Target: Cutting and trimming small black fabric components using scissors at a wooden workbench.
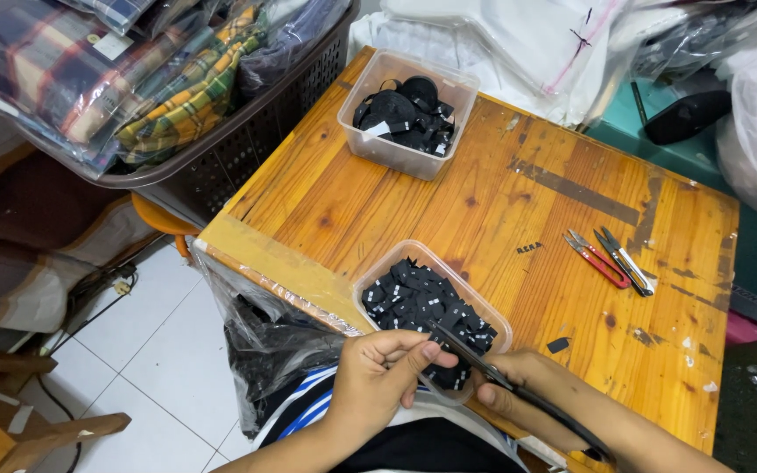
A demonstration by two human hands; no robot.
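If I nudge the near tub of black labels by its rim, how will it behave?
The near clear tub looks thin-walled plastic, so it probably flexes. It overhangs the table edge beside the left hand, so it may tip. Its small black labels look light and could spill.

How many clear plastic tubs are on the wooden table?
2. One tub sits at the table's far edge, holding black tape rolls and labels. The other tub sits at the near edge, before the hands, filled with small black labels. None seem hidden.

two clear plastic tubs (406,60) (377,273), two thread snips (596,259) (627,261), one pair of scissors (484,363), one laundry basket (247,140)
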